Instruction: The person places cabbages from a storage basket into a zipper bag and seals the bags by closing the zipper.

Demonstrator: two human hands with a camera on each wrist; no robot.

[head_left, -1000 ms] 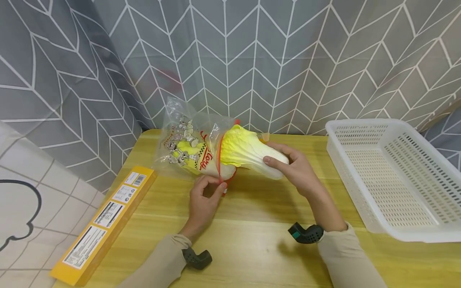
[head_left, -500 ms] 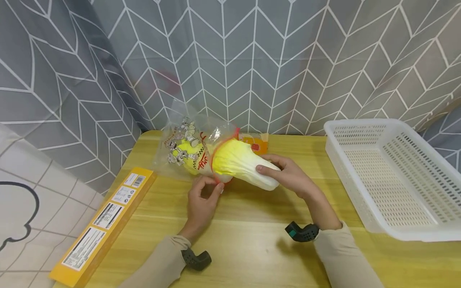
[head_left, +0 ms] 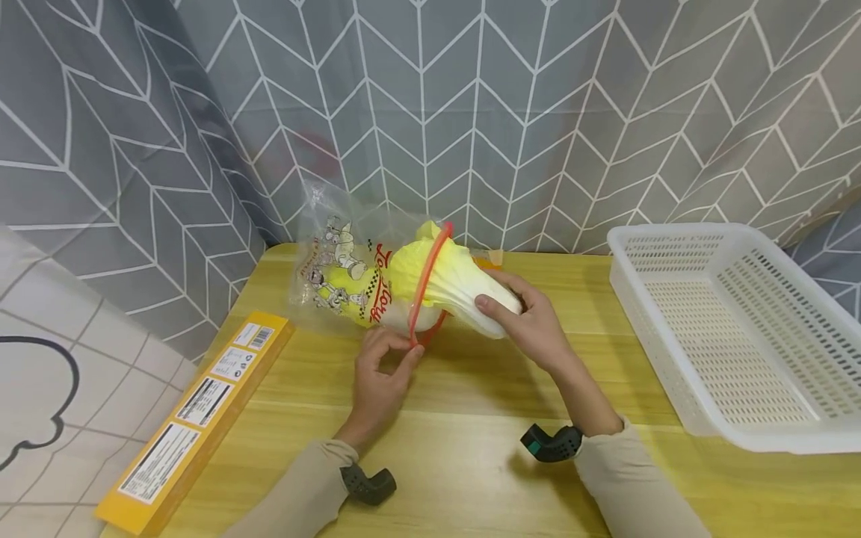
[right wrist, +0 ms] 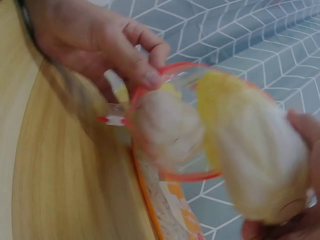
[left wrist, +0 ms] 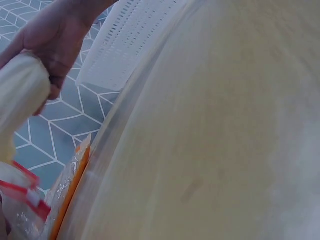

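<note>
Gripping cabbage (head_left: pixel 480 291) w/ R hand (head_left: pixel 534 323), bag rim (head_left: pixel 427 280) w/ L hand (head_left: pixel 380 377); 2nd cabbage (right wrist: pixel 167 129) partly hidden.

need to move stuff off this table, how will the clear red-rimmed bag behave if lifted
The clear bag is probably floppy, since its see-through film looks thin and wrinkled. Its red rim seems springier, as it bows into an open loop. Lifted by that rim, the bag would likely sag, with a bulky cabbage inside.
</note>
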